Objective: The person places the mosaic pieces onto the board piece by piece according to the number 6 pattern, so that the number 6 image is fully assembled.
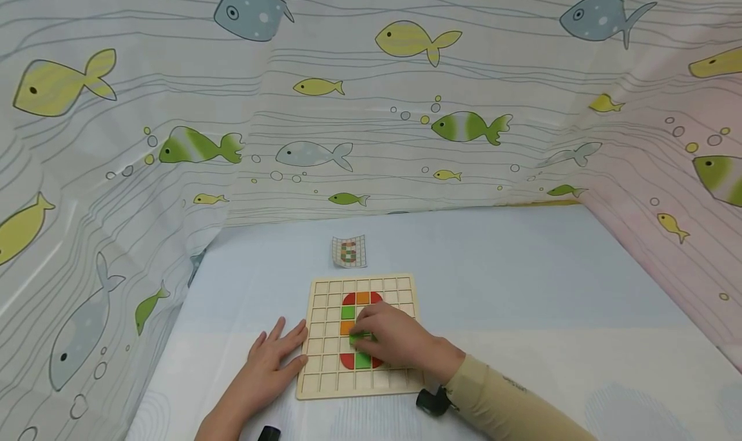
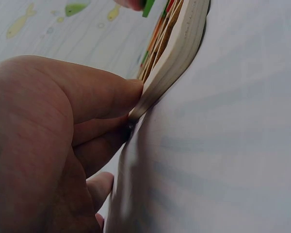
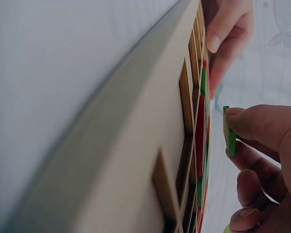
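A wooden grid board (image 1: 324, 383) lies on the table with red, orange and green tiles forming a closed figure in its cells. My right hand (image 1: 394, 335) is over the board's middle and hides part of the figure. Its thumb and fingertips pinch a thin green tile (image 3: 230, 131), held just off the board in the right wrist view. Another bit of green shows below the curled fingers there, too little to identify. My left hand (image 1: 269, 364) rests on the table with fingers spread, thumb and fingertips touching the board's left edge (image 2: 172, 63).
Behind the board lies a small printed card (image 1: 349, 252) with a similar coloured grid pattern. A black object (image 1: 433, 402) sits by the right wrist, and another dark one (image 1: 269, 433) near the left forearm. Fish-printed cloth (image 1: 359, 119) walls in the table's back and sides.
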The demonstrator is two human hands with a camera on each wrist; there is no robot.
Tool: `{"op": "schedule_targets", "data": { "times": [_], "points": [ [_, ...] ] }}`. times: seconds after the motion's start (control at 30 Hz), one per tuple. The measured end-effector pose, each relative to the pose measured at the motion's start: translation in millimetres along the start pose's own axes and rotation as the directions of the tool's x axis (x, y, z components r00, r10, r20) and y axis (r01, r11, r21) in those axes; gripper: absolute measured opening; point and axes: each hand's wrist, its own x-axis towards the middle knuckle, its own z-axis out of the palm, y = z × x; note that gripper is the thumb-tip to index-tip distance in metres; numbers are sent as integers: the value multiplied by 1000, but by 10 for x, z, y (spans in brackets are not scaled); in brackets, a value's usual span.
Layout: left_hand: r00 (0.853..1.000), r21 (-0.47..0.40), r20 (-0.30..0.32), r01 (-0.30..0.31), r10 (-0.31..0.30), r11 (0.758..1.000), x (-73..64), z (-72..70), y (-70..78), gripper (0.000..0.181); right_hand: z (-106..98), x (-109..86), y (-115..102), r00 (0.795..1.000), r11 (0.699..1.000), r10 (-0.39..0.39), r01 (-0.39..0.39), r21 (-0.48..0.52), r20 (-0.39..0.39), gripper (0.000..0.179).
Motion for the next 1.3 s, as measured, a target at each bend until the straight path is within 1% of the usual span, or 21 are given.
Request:
{"op": "schedule_targets", "data": {
  "times": [0.17, 0.27, 0.47, 0.93, 1.3],
  "points": [
    [1000, -2, 0, -2, 2, 1000, -2, -1, -4, 55, 52, 67, -32, 998, 997, -62, 62, -52, 3, 16],
    [1000, -4, 0, -5, 5, 1000, -5, -3, -5, 55, 81, 99, -45, 997, 994, -83, 83, -73, 8, 16],
    [1000, -7, -2, -13, 13, 1000, -9, -7, 0, 54, 121, 114, -59, 997, 994, -75, 77, -83, 27, 15],
    [1000, -11, -5, -13, 13, 1000, -7, -6, 6, 54, 170, 130, -51, 997, 993, -72, 74, -96, 28, 15],
    [1000, 4, -6, -22, 22, 1000, -5, -5, -16, 54, 170, 123, -65, 998, 994, -62, 64, -84, 27, 18]
  ]
}}
